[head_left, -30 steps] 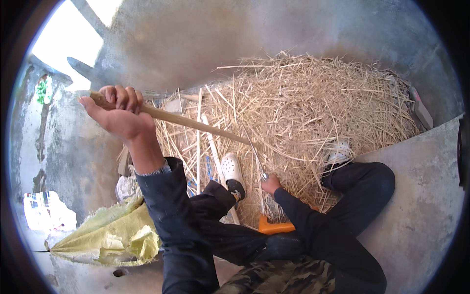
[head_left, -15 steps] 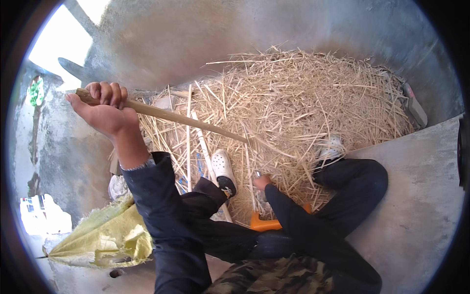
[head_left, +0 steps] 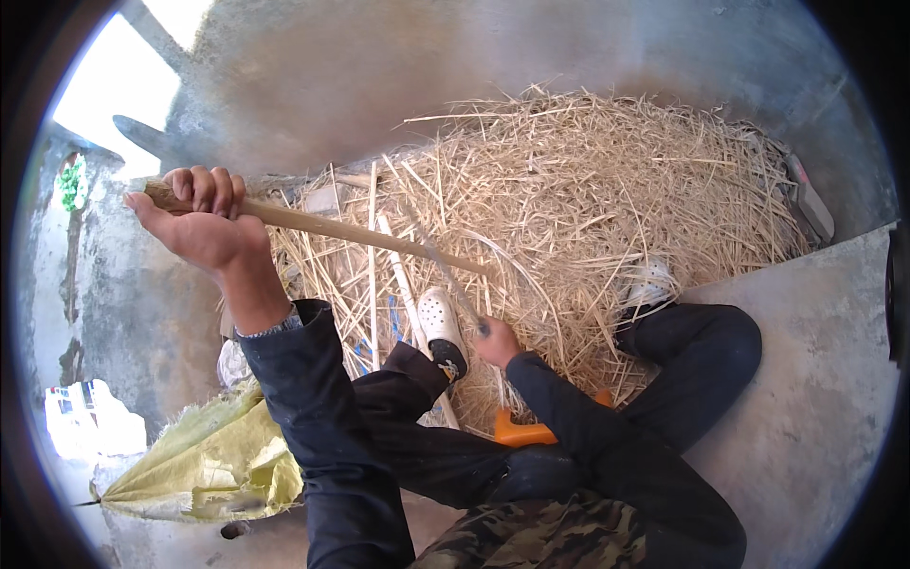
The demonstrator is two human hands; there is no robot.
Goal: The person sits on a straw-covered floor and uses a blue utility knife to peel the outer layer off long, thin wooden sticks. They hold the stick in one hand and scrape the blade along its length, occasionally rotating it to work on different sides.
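My left hand (head_left: 210, 216) is raised at the left, its fingers wrapped round the upper end of a long pale wooden stick (head_left: 327, 225). The stick slopes down to the right, and its lower end reaches over the shavings. In front of my body, my right hand (head_left: 496, 343) is closed on the dark handle of a knife. The long, narrow, greyish blade of this knife (head_left: 453, 284) points up and left and crosses the stick in the picture; whether they touch I cannot tell. A thin curled strip (head_left: 521, 266) lies beside the stick's lower end.
A large heap of pale shavings (head_left: 607, 180) lies against the grey wall (head_left: 398, 57). My feet, in white clogs (head_left: 438, 316), rest at its edge. An orange plastic piece (head_left: 521, 433) sits between my legs. A torn yellow sack (head_left: 209, 460) lies at the lower left.
My right hand has moved slightly up and left. The knife's blade, hardly visible before, now shows across the stick. My left hand still holds the stick in nearly the same place.
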